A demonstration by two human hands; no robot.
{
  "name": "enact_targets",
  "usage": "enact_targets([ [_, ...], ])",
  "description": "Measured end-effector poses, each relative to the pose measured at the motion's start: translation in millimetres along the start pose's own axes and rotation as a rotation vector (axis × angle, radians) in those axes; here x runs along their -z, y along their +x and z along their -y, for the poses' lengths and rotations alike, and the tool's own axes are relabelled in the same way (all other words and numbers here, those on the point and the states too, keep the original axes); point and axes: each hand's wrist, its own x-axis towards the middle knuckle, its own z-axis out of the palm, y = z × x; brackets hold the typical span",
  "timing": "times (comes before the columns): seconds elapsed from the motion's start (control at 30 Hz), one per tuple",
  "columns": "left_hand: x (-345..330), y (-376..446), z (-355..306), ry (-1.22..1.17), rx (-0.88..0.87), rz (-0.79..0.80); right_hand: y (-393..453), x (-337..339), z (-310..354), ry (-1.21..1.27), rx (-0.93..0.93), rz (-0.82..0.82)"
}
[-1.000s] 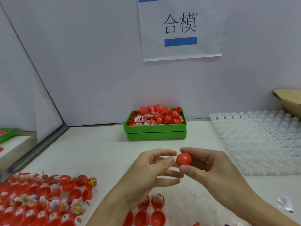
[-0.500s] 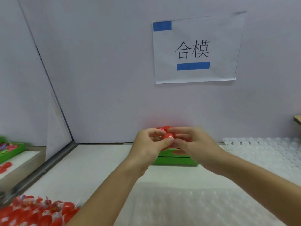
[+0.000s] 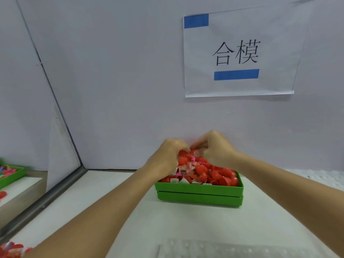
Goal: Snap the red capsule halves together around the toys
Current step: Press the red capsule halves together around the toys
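Red capsule halves (image 3: 216, 175) lie heaped every way in the green tray (image 3: 199, 189) on the white table (image 3: 167, 220), cups glossy and round, mixed with small clear toy packets (image 3: 183, 169); no single long axis can be told. Both hands reach over the heap, left hand (image 3: 167, 155) and right hand (image 3: 214, 148) with fingers curled; what they pinch cannot be told. Wall sign (image 3: 238, 53) reads 合模.

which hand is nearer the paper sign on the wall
Right. The right hand is over the green tray, almost directly below the paper sign. The left hand sits beside it, further to the left.
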Motion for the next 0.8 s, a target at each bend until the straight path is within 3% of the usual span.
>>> enact_targets([
  [0.07, 1, 6, 6, 0.09, -0.093, 0.044, 5, 2, -2, -0.071, 0.043, 0.019],
  [0.2, 0, 12, 10, 0.103, -0.151, -0.016, 10, 0, -5, -0.043, 0.09, -0.041],
  [0.33, -11, 10, 13, 0.0, 0.015, -0.021, 7, -4, -11, -0.14, 0.028, 0.043],
  [0.47, -24, 0, 14, -0.1, 0.224, 0.087, -7, 5, -19, -0.164, 0.015, -0.034],
  [0.67, -16, -34, 9, -0.023, 0.256, -0.004, -55, 32, -22, -0.115, 0.021, -0.089],
  [0.8, -3, -72, -14, -0.162, 0.282, -0.113, -102, 52, -19, -0.065, 0.012, 0.039],
])
